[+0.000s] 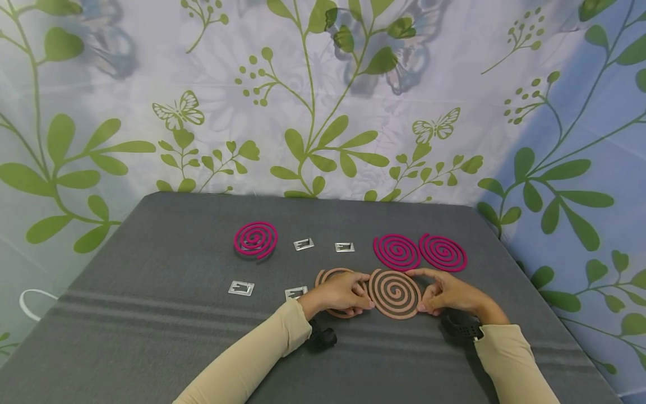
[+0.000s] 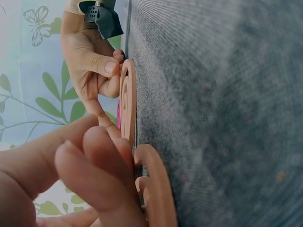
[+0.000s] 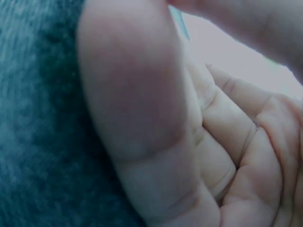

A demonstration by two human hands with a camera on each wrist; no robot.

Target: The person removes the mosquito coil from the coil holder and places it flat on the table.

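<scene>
A brown mosquito coil (image 1: 395, 294) lies flat on the grey table between both hands. My left hand (image 1: 339, 292) holds its left edge with thumb and index finger, while covering much of a second brown coil (image 1: 327, 273) beneath it. On the right edge, my right hand (image 1: 451, 292) grips the same coil, index finger at the top and thumb lower down. The left wrist view shows the held coil (image 2: 128, 104) edge-on, low over the cloth, with the other coil (image 2: 158, 189) nearer. Fingers (image 3: 137, 94) fill the right wrist view, hiding the coil there.
Two pink coils (image 1: 397, 252) lie side by side behind the right hand. Another pink coil (image 1: 255, 238) sits over a metal stand at back left. Several flat metal stands (image 1: 241, 288) are spread on the grey table (image 1: 166, 269). A patterned curtain (image 1: 282, 123) hangs behind.
</scene>
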